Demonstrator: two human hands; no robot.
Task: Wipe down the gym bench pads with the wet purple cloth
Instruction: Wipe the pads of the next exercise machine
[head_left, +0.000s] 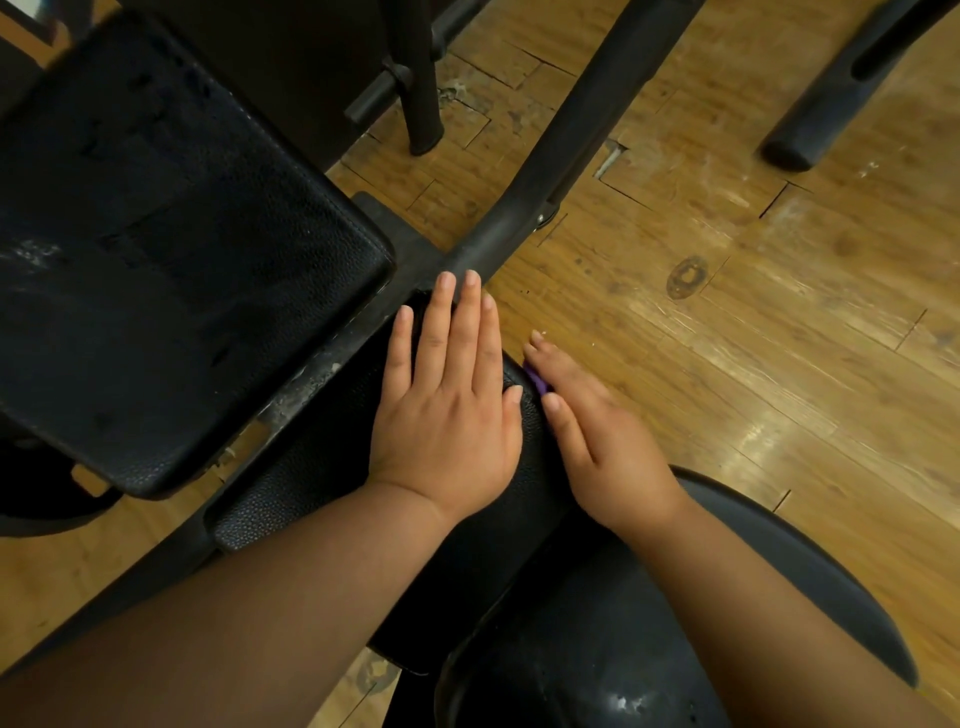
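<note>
My left hand (447, 400) lies flat, fingers spread, on top of the narrow black seat pad (306, 467) in the middle of the head view. My right hand (597, 431) presses against the right side of that pad. A small sliver of the purple cloth (538, 382) shows under its fingers; the rest of the cloth is hidden by the hand. The large black back pad (171, 249) fills the upper left, with dull smears on its textured surface.
A black metal frame tube (566, 140) runs diagonally from the pads to the upper right over the worn wooden floor (753, 322). Other black equipment legs (831, 104) stand at the top. A black rounded plastic seat (597, 649) sits at the bottom right under my forearm.
</note>
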